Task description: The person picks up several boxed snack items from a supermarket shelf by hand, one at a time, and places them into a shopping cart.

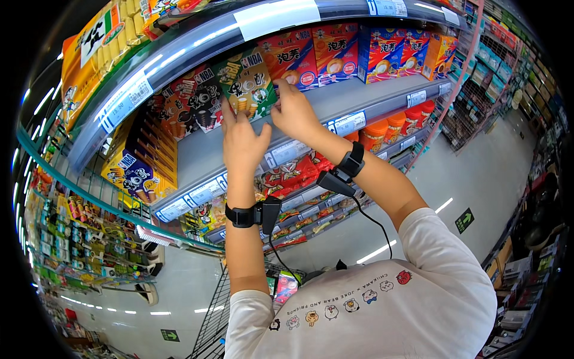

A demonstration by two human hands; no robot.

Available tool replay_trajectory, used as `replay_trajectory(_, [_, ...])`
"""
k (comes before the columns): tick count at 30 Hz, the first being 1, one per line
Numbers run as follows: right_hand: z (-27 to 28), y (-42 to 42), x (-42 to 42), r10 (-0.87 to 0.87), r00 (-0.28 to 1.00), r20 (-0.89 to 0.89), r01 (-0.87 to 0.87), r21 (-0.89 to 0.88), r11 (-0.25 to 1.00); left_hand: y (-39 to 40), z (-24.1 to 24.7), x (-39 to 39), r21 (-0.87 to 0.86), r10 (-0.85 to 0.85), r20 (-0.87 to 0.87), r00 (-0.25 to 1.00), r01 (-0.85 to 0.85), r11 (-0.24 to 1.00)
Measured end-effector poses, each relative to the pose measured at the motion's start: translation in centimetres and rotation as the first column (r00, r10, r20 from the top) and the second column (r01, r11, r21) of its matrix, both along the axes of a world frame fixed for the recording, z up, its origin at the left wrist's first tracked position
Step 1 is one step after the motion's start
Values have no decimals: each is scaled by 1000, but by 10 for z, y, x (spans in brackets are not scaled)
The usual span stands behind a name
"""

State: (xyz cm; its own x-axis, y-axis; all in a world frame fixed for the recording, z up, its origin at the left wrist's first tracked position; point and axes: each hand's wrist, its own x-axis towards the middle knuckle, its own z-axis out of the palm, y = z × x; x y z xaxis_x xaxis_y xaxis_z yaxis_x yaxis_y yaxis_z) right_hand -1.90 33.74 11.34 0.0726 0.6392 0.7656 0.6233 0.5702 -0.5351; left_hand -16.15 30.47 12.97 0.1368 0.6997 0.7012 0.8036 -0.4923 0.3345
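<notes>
A green and gold cardboard snack box (247, 85) stands upright on the shelf (332, 96), its front towards me. My left hand (244, 141) has its fingers on the box's lower left side. At the right edge, my right hand (293, 110) presses with bent fingers, so the box sits between both hands. To its left are a black snack box (204, 101) and a dark red snack box (172, 105). Red and blue snack boxes (291, 58) stand directly to the right. The hands partly cover the green box's lower edges.
Price tags line the shelf's front rail (287, 152). An upper shelf edge (197, 49) overhangs the boxes. Yellow and purple boxes (139, 172) stand at the left end. Orange-lidded tubs (374, 134) sit below. A wire shopping cart (208, 314) is beside my left elbow.
</notes>
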Motion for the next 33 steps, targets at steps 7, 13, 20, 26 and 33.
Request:
replay_trajectory(7, [1, 0, 1, -31, 999, 28, 32, -24, 999, -1, 2, 1, -64, -14, 19, 1000, 16, 998])
replay_trajectory(13, [1, -1, 3, 1, 1000, 21, 0, -41, 999, -1, -1, 1, -50, 5, -6, 1000, -6, 999])
replay_trajectory(20, [3, -2, 5, -3, 1000, 31, 4, -29, 1000, 0, -5, 4, -39, 45, 17, 999, -45, 998])
replay_trajectory(26, [3, -2, 2, 15, 1000, 19, -15, -15, 1000, 1, -7, 1, -8, 24, -6, 1000, -24, 1000])
replay_trajectory(33, [0, 0, 2, 19, 1000, -8, -19, -1, 1000, 2, -12, 3, 48, 78, 11, 997, -78, 996])
